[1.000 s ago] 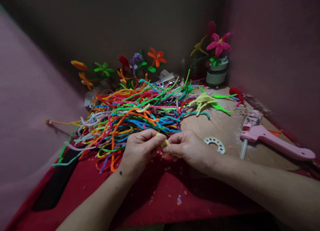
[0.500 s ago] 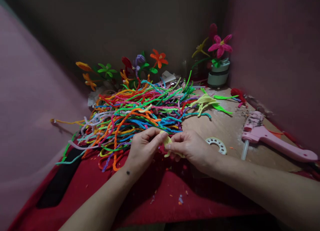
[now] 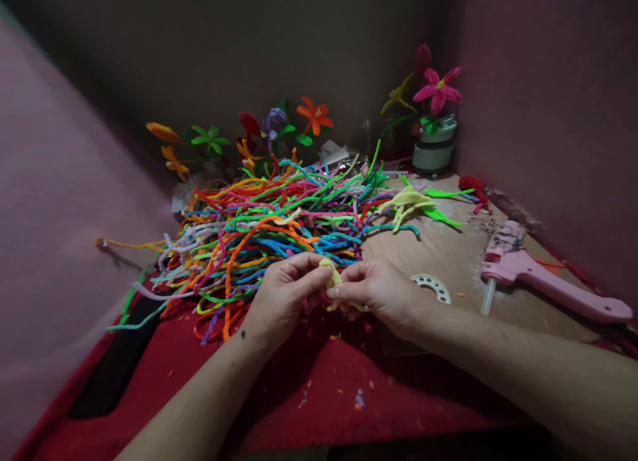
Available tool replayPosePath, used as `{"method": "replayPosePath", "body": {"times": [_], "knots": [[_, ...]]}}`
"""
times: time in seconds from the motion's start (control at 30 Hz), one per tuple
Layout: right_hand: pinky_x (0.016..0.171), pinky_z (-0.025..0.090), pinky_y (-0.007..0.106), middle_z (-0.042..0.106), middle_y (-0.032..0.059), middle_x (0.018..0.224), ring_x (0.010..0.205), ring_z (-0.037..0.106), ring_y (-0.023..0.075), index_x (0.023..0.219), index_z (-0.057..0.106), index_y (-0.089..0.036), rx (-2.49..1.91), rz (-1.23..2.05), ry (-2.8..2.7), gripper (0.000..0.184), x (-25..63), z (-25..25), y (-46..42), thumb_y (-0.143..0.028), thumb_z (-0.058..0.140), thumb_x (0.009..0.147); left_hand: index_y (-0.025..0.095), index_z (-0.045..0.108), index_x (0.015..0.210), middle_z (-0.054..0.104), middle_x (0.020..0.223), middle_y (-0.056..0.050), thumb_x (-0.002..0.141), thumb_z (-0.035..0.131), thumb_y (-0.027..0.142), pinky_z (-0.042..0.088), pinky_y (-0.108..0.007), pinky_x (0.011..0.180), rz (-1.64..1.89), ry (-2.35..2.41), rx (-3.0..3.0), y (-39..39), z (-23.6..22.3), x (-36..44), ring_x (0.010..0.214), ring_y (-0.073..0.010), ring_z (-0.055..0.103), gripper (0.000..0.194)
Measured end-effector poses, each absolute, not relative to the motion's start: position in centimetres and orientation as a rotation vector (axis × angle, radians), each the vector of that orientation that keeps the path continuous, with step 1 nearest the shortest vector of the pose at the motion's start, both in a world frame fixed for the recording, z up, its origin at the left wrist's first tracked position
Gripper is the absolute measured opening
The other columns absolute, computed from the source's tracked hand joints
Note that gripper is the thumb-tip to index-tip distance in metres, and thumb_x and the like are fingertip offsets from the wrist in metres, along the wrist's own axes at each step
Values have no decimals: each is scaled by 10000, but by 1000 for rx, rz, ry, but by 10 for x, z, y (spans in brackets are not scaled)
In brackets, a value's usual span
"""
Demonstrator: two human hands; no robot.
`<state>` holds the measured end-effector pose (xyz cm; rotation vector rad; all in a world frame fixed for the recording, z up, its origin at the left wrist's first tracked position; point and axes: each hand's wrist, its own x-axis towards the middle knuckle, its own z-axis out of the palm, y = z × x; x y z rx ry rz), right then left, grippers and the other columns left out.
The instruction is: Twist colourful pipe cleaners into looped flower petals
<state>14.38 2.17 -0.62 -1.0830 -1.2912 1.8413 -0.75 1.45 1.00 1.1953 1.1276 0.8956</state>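
Between my two hands is a pale yellow pipe cleaner (image 3: pixel 331 275), bent into a small looped shape. My left hand (image 3: pixel 289 288) pinches its upper left side with thumb and forefinger. From the right, the thumb and fingers of my right hand (image 3: pixel 373 291) close on its lower part, and a short yellow end shows beneath them. My fingers cover much of the piece. Just beyond my hands spreads a big heap of coloured pipe cleaners (image 3: pixel 269 225). At the heap's right edge lies another pale yellow pipe-cleaner piece (image 3: pixel 409 198) with several strands.
A pink glue gun (image 3: pixel 548 278) with a glue stick lies on the board (image 3: pixel 463 255) at right, near a white ring with holes (image 3: pixel 438 287). Pipe-cleaner flowers (image 3: pixel 316 115) stand behind. A black strip (image 3: pixel 117 355) lies on the red cloth (image 3: pixel 279 408) at left.
My left hand has turned slightly at the wrist, and its thumb has shifted a little on the yellow pipe cleaner. The right hand stays nearly still. The view has moved slightly.
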Motion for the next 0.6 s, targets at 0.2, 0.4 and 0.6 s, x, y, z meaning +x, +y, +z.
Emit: {"method": "replayPosePath", "body": {"times": [0.2, 0.4, 0.6], "knots": [[456, 355, 221, 522, -15, 474, 434, 448, 79, 506, 557, -141, -1079, 1889, -1287, 123, 144, -5, 22, -186, 595, 614, 143, 575, 762, 555, 586, 11, 762, 615, 324, 298, -162, 428, 741, 1122, 1278, 14, 14, -12, 466, -54, 438, 185], [437, 333, 215, 544, -11, 478, 413, 451, 72, 527, 583, -139, -1007, 1974, -1286, 122, 145, -8, 22, -223, 632, 601, 142, 529, 694, 513, 555, 32, 790, 580, 314, 302, -162, 435, 711, 1111, 1362, 15, 16, -13, 463, -48, 419, 204], [409, 284, 209, 529, -18, 432, 388, 431, 64, 503, 581, -139, -1036, 1941, -1294, 106, 146, -6, 21, -186, 604, 595, 135, 549, 644, 518, 537, 38, 769, 594, 260, 342, -145, 443, 755, 1160, 1451, 14, 19, -9, 461, -42, 443, 182]]}}
